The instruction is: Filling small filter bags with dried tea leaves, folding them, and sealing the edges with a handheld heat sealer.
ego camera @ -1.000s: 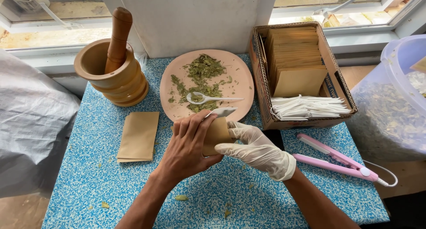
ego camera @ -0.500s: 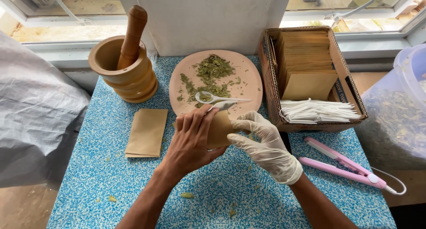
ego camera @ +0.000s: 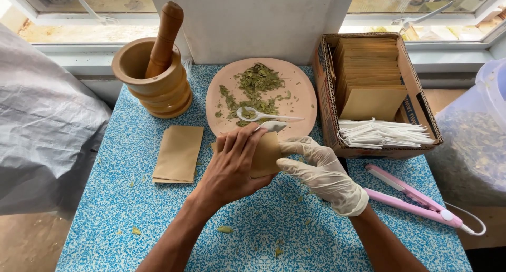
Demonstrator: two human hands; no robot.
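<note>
Tabletop [ego camera: 116,219] in speckled blue fills the frame as it did half a second ago; nothing resting on it has shifted, only your viewpoint has drifted slightly. Its left edge borders a grey plastic sheet [ego camera: 42,130], and its back edge runs under the window sill. The widest bare stretch lies near you, at the front left and front centre, dotted with a few leaf crumbs.

On the right, the cardboard box [ego camera: 327,101] of brown pouches and white strips stands at the back corner, with the pink sealing iron [ego camera: 411,201] lying just in front of it, so room on that side is tight. The wooden mortar [ego camera: 158,90] with its pestle [ego camera: 164,37] occupies the back left. The round pink plate [ego camera: 300,95] of dried leaves sits between them, against the wall, a white spoon [ego camera: 253,115] lying on it. A stack of flat brown pouches [ego camera: 178,153] lies left of your hands, apart from them.

Your left hand [ego camera: 232,166], bare, is wrapped around the brown paper pouch [ego camera: 266,153], holding it upright just in front of the plate's near rim, as in the earlier frame. Your right hand [ego camera: 319,172], gloved in white, pinches the pouch's right edge with thumb and fingers. A small white scoop [ego camera: 274,126] pokes out of the pouch mouth; compared with before, the pouch sits marginally lower and your gloved fingers are drawn closer to it.
</note>
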